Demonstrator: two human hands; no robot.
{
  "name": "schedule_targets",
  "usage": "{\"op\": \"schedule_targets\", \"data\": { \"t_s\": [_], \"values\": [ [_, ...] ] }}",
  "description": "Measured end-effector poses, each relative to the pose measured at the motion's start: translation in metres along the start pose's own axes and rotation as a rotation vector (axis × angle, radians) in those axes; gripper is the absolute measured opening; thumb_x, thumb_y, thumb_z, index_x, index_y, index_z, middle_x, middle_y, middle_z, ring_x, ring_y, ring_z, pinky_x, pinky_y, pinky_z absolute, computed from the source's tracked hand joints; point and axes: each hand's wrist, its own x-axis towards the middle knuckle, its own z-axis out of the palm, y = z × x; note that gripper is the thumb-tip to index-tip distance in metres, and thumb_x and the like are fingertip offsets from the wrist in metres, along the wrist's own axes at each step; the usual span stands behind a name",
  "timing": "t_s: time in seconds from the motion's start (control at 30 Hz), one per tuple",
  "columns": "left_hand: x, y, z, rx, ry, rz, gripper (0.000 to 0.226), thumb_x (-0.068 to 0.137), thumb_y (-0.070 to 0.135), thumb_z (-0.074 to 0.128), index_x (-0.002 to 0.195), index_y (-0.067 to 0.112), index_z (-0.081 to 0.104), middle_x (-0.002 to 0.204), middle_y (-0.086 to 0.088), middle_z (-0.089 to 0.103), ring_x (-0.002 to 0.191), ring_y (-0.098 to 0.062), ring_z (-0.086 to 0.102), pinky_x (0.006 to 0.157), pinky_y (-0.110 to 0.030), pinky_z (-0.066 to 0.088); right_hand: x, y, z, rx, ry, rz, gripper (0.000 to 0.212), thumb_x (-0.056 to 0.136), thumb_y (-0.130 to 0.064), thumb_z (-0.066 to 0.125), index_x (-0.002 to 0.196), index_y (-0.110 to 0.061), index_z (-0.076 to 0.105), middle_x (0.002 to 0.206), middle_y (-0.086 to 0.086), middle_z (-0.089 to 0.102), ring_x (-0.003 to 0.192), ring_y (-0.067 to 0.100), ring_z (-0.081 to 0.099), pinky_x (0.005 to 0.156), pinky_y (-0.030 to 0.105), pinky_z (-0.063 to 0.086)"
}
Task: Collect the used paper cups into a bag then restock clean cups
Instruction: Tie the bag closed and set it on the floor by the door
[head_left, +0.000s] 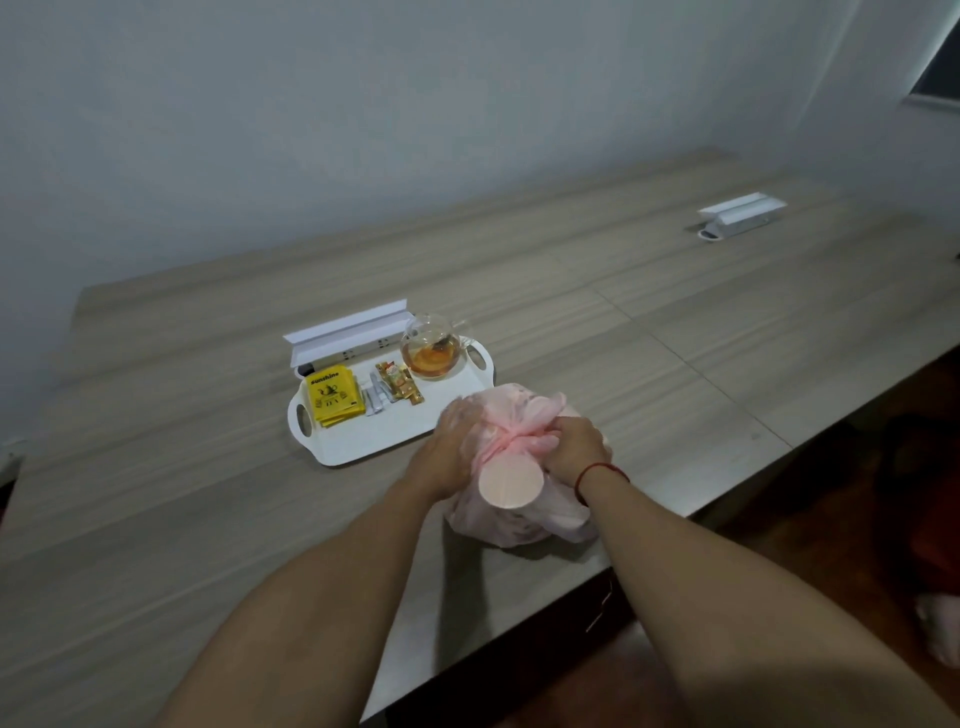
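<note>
A thin pink plastic bag (511, 512) bulges on the wooden table near its front edge. Paper cups show through it; one cup's round base (506, 482) presses against the film facing me. The bag's neck is bunched and twisted at the top. My left hand (451, 453) grips the bag on the left of that twist. My right hand (574, 446), a red string round its wrist, pinches the gathered neck from the right.
A white handled tray (363, 441) just behind the bag carries yellow tea packets (332, 396), small sachets (400, 387) and a glass teapot (431, 347). A white open box (345, 332) lies behind the tray; another white box (740, 214) sits far right. Table edge runs at right.
</note>
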Motion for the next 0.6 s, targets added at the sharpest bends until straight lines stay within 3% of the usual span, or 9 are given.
{"op": "schedule_targets", "data": {
  "t_s": [0.07, 0.17, 0.23, 0.3, 0.43, 0.53, 0.6],
  "values": [
    [0.002, 0.005, 0.001, -0.029, 0.001, 0.054, 0.071, 0.087, 0.032, 0.067, 0.149, 0.03, 0.032, 0.158, -0.002, 0.031, 0.145, -0.023, 0.03, 0.114, -0.047, 0.034, -0.001, 0.001, 0.001, -0.048, 0.029, 0.025, 0.027, 0.086, -0.04, 0.059, 0.107, -0.027, 0.072, 0.117, 0.006, 0.068, 0.113, 0.03, 0.059, 0.098, 0.038, 0.044],
    [0.007, 0.008, 0.001, 0.016, 0.018, 0.028, 0.061, 0.089, 0.02, 0.065, 0.146, 0.021, 0.041, 0.15, -0.006, 0.043, 0.139, -0.026, 0.039, 0.111, -0.043, 0.037, 0.0, 0.003, 0.004, -0.032, 0.037, 0.073, 0.027, 0.09, -0.041, 0.057, 0.103, -0.025, 0.074, 0.112, 0.005, 0.069, 0.115, 0.028, 0.055, 0.102, 0.038, 0.034],
    [0.011, 0.005, 0.005, 0.002, 0.024, -0.024, 0.059, 0.086, 0.012, 0.068, 0.141, 0.022, 0.049, 0.138, -0.01, 0.055, 0.121, -0.026, 0.054, 0.099, -0.038, 0.047, -0.001, 0.003, 0.004, -0.019, 0.055, 0.099, 0.03, 0.089, -0.043, 0.058, 0.102, -0.022, 0.074, 0.111, 0.006, 0.068, 0.113, 0.028, 0.054, 0.103, 0.037, 0.033],
    [0.011, 0.003, 0.009, -0.025, 0.061, -0.056, 0.054, 0.081, 0.002, 0.068, 0.131, 0.021, 0.06, 0.118, -0.009, 0.066, 0.093, -0.02, 0.058, 0.078, -0.028, 0.048, 0.0, 0.002, 0.004, -0.033, 0.062, 0.086, 0.029, 0.088, -0.041, 0.06, 0.101, -0.02, 0.075, 0.113, 0.008, 0.069, 0.111, 0.028, 0.058, 0.1, 0.035, 0.04],
    [0.008, 0.013, 0.003, -0.008, 0.179, -0.01, 0.026, 0.083, -0.007, 0.057, 0.085, 0.009, 0.077, 0.082, -0.004, 0.064, 0.076, -0.02, 0.055, 0.063, -0.03, 0.044, 0.001, 0.002, 0.004, 0.004, 0.075, 0.064, 0.029, 0.086, -0.033, 0.066, 0.105, -0.013, 0.074, 0.115, 0.015, 0.068, 0.109, 0.033, 0.061, 0.092, 0.035, 0.051],
    [0.007, 0.02, -0.004, 0.01, 0.192, -0.058, 0.016, 0.089, 0.002, 0.055, 0.088, 0.005, 0.071, 0.093, -0.009, 0.064, 0.086, -0.026, 0.06, 0.075, -0.039, 0.051, 0.0, -0.002, 0.001, -0.035, 0.121, 0.058, 0.028, 0.089, -0.029, 0.061, 0.107, -0.011, 0.072, 0.114, 0.014, 0.068, 0.107, 0.032, 0.063, 0.09, 0.035, 0.052],
    [0.011, 0.022, -0.01, -0.044, 0.226, -0.101, 0.013, 0.089, 0.004, 0.051, 0.086, 0.008, 0.063, 0.092, -0.01, 0.064, 0.084, -0.027, 0.059, 0.074, -0.039, 0.05, 0.002, -0.008, -0.007, -0.039, 0.173, 0.054, 0.027, 0.092, -0.026, 0.056, 0.11, -0.01, 0.069, 0.114, 0.015, 0.067, 0.107, 0.033, 0.064, 0.087, 0.035, 0.052]
  ]
}}
